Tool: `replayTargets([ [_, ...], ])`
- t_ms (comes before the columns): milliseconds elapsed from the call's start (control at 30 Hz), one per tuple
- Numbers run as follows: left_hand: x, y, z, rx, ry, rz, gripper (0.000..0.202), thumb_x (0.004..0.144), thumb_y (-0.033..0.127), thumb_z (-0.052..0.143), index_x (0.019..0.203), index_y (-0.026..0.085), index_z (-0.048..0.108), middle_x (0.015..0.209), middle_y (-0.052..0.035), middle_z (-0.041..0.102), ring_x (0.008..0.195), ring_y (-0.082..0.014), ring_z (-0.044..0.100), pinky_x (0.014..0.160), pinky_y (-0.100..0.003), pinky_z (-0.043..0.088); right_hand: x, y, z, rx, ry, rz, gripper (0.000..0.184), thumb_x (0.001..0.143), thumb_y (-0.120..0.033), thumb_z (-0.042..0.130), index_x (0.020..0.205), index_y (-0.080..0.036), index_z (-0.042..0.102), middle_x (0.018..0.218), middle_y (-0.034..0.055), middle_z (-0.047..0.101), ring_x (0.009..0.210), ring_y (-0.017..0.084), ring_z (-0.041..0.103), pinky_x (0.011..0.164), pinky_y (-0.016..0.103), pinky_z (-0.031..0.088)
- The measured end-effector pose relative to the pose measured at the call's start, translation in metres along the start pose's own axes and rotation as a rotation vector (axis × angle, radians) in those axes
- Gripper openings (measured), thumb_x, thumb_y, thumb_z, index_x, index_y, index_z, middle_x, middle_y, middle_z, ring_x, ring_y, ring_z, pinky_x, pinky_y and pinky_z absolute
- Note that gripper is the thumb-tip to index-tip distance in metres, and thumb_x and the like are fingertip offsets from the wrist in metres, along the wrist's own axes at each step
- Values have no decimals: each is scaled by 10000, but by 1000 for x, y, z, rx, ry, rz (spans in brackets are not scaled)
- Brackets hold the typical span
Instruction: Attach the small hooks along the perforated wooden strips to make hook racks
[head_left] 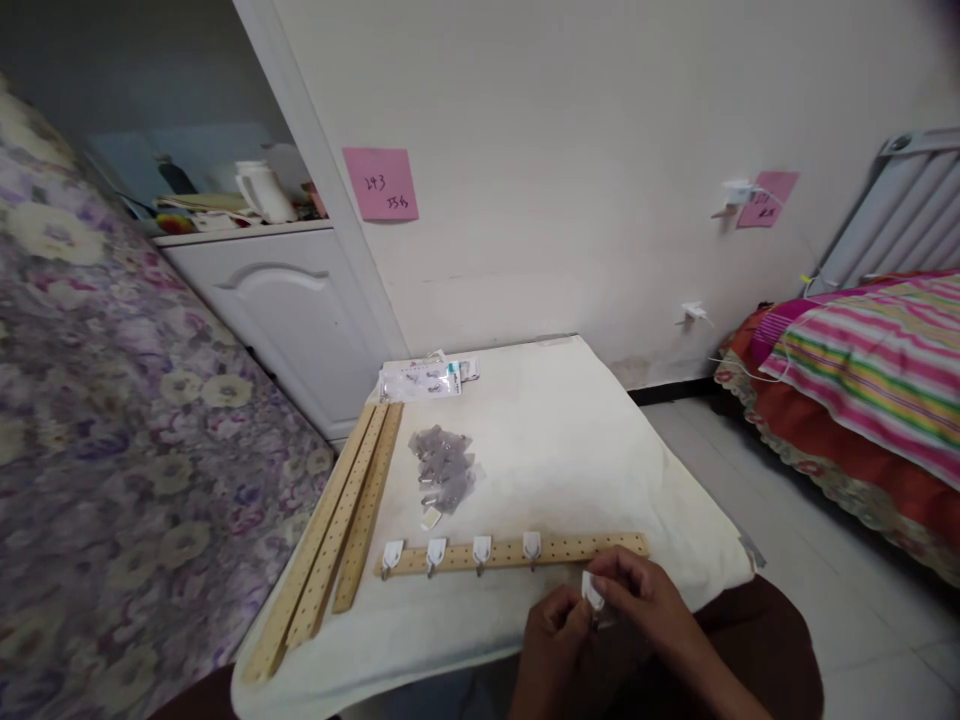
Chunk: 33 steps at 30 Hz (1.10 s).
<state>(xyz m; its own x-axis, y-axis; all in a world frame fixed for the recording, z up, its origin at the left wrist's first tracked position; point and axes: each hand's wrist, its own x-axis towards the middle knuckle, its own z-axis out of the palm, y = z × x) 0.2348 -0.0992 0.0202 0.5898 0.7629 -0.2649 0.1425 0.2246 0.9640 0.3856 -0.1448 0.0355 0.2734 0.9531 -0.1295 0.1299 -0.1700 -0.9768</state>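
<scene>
Between my left hand (pixel 556 632) and my right hand (pixel 637 595) is a small white adhesive hook (pixel 592 590), just in front of the table's near edge. The fingers of both hands are closed on it. Beyond them a perforated wooden strip (pixel 577 549) lies crosswise, with several white hooks fixed along its left and middle part, among them one white hook (pixel 532 545) nearest my hands. The strip's right end is bare. A pile of clear-grey hook pieces (pixel 444 468) lies behind the strip, with a small pale square (pixel 430 518) at its front.
Several more perforated wooden strips (pixel 360 510) lie lengthwise on the left of the cloth-covered table (pixel 555 440). Flat clear packaging (pixel 421 381) sits at the back left. A floral curtain (pixel 150 450) hangs at the left, and a bed (pixel 877 360) stands at the right.
</scene>
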Motion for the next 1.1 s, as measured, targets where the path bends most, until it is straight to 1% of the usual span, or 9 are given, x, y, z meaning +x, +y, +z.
replayTargets([
  [67, 0, 0, -1, 34, -17, 20, 394, 796, 537, 472, 686, 166, 547, 539, 27, 516, 450, -94, 385, 470, -228, 279, 10, -7, -8, -18, -34, -20, 205, 752, -383, 599, 777, -180, 615, 637, -14, 593, 606, 144, 536, 561, 237, 400],
  [133, -1, 0, -2, 127, -24, 76, 387, 834, 506, 432, 703, 165, 561, 572, 16, 527, 500, -112, 437, 498, -233, 314, 23, -14, -17, -55, -60, -45, 178, 749, -350, 599, 763, -173, 620, 634, -16, 598, 603, 137, 526, 565, 233, 391],
  [233, -5, 3, -3, 354, -1, 202, 254, 848, 356, 442, 741, 176, 586, 662, -5, 577, 651, -146, 522, 602, -241, 372, 43, -22, -26, -114, -103, -73, 137, 738, -299, 591, 730, -166, 625, 623, -19, 602, 591, 127, 515, 556, 225, 376],
  [300, -8, 5, -4, 489, 15, 277, 183, 837, 253, 436, 785, 186, 598, 747, -22, 619, 731, -158, 553, 667, -250, 394, 55, -23, -27, -151, -127, -75, 113, 724, -272, 589, 713, -164, 620, 601, -26, 591, 563, 116, 496, 526, 214, 352],
  [400, -10, 5, -5, 617, 7, 374, 190, 844, 192, 407, 834, 189, 597, 816, -41, 640, 769, -164, 573, 704, -262, 413, 68, -19, -25, -205, -135, -87, 89, 716, -246, 583, 712, -164, 617, 591, -32, 579, 547, 108, 481, 505, 203, 334],
  [633, -6, -2, -9, 789, -12, 475, 194, 862, 145, 392, 880, 198, 578, 827, -39, 621, 770, -156, 575, 686, -254, 426, 73, -8, -20, -307, -95, -140, 75, 718, -211, 538, 711, -168, 599, 631, -22, 593, 583, 119, 503, 542, 214, 364],
  [833, -4, -2, -12, 921, 31, 560, 231, 833, 100, 407, 967, 195, 570, 870, -63, 602, 821, -183, 565, 692, -281, 452, 75, -6, -18, -453, -36, -144, 86, 713, -194, 516, 713, -179, 600, 682, -7, 626, 633, 136, 537, 574, 223, 371],
  [967, -3, -8, -13, 970, 107, 651, 293, 820, 82, 416, 1061, 185, 547, 895, -76, 604, 842, -197, 560, 734, -327, 487, 77, -7, -17, -526, -68, -149, 104, 716, -192, 512, 709, -180, 615, 683, -1, 634, 639, 140, 546, 577, 225, 362],
  [1100, 1, -21, -10, 1034, 192, 773, 374, 815, 58, 410, 1155, 174, 514, 952, -94, 619, 875, -199, 574, 747, -348, 523, 77, -7, -17, -543, -73, -154, 106, 725, -194, 510, 707, -180, 613, 679, -1, 633, 635, 138, 544, 572, 223, 352],
])
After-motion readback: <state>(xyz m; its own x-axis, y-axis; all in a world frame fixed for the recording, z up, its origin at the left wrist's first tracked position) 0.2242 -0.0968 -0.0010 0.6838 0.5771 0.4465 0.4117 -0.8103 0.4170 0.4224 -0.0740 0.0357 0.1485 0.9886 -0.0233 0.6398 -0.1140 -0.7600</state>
